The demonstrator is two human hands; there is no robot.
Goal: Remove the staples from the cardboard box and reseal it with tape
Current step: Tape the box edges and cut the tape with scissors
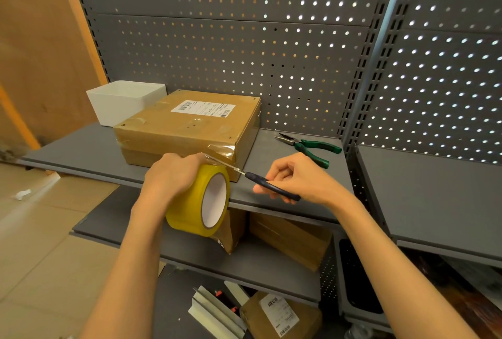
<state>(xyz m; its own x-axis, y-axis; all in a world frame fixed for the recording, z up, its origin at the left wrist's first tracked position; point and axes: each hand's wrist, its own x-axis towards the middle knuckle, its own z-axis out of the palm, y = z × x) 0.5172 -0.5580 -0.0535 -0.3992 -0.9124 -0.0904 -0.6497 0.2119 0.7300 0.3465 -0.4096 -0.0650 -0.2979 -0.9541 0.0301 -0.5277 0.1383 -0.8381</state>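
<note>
Two hands work at the front of a grey metal shelf (285, 148). The left hand (173, 173) curls round a fat yellow roll of sticky tape (190, 203) and holds it on its edge, just below the near side of a flat brown cardboard box (187, 126). A clear strip of tape (221, 150) runs up from the roll and sticks onto the box's near corner. The right hand (296, 178) grips small scissors with dark blue handles (269, 185), and the thin blades reach the strip beside the left hand. Past the right hand lie green-handled pliers (309, 147). Behind the box, beyond the left hand, sits a white square tub (122, 102).
</note>
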